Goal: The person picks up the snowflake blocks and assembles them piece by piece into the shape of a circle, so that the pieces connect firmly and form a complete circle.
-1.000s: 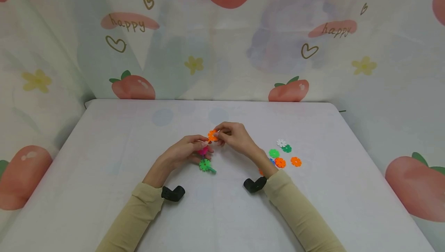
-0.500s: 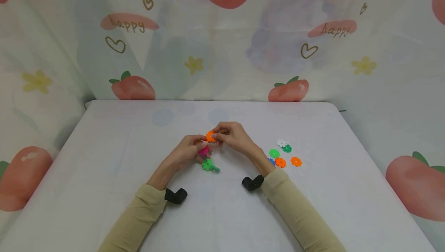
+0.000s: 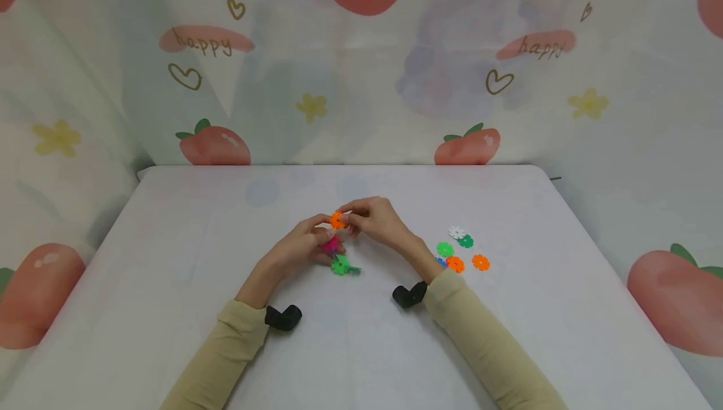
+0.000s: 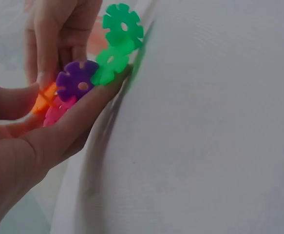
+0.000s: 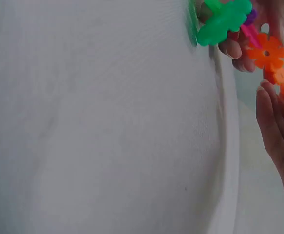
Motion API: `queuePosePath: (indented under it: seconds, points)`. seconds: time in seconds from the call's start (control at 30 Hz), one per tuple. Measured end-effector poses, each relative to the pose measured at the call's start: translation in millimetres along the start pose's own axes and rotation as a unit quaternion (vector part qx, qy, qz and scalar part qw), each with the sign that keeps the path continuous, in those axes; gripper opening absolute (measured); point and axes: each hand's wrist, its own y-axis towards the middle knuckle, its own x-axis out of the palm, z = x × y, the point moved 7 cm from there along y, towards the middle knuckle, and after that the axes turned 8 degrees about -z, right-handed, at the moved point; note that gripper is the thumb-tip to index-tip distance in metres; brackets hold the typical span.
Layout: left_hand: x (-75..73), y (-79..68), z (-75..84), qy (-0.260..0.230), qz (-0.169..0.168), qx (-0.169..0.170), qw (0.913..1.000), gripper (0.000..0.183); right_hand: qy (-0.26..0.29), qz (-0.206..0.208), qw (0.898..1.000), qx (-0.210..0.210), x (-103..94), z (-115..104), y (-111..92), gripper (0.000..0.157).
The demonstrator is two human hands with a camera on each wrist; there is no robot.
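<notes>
My left hand (image 3: 294, 250) holds a chain of interlocked plastic snowflake discs between thumb and fingers. A purple disc (image 4: 77, 83), a pink disc (image 3: 330, 244), a light green disc (image 3: 340, 265) and a dark green disc (image 4: 123, 27) make up the chain, its green end hanging toward me. Orange shows at the far end: one orange disc (image 5: 266, 51) lies by the pink piece and a second orange disc (image 5: 281, 78) meets it at an angle. My right hand (image 3: 378, 221) pinches this second disc with thumb and fingertips; how deep the slots sit cannot be seen.
Loose discs lie right of my right forearm on the white table (image 3: 565, 334): a white disc (image 3: 457, 232), green discs (image 3: 445, 249), orange discs (image 3: 481, 262) and a partly covered blue disc (image 3: 441, 262). A patterned cloth wall (image 3: 361, 83) stands behind the table.
My right hand has shifted slightly left with the orange disc. The chain's green end has swung to the right. An orange disc beside the right wrist is now hidden by the arm.
</notes>
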Motion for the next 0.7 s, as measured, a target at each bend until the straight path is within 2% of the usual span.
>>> queuePosePath:
  seconds: [0.17,0.23,0.4,0.6,0.7]
  points:
    - [-2.2,-1.8,-1.9,-0.092,-0.001,-0.008,0.9957,0.049,-0.025,0.006,1.0,0.004,-9.9,-2,-13,0.026]
    - [-2.3,-1.5,-3.6,-0.112,0.004,-0.014,0.9936,0.055,-0.036,0.005,0.999,0.007,-14.8,-1,-20,0.026]
    - [-2.1,1.1,-6.8,-0.123,0.01,-0.023,0.9921,0.053,-0.061,0.006,0.998,0.016,-28.9,8,-42,0.027]
    - [-3.9,0.3,-10.3,-0.132,0.015,-0.031,0.9906,0.07,-0.079,0.019,0.996,0.025,-51.0,18,-73,0.024]
    - [-3.7,0.6,-9.6,-0.138,0.015,-0.025,0.99,0.062,-0.093,0.028,0.995,0.031,-63.7,23,-88,0.023]
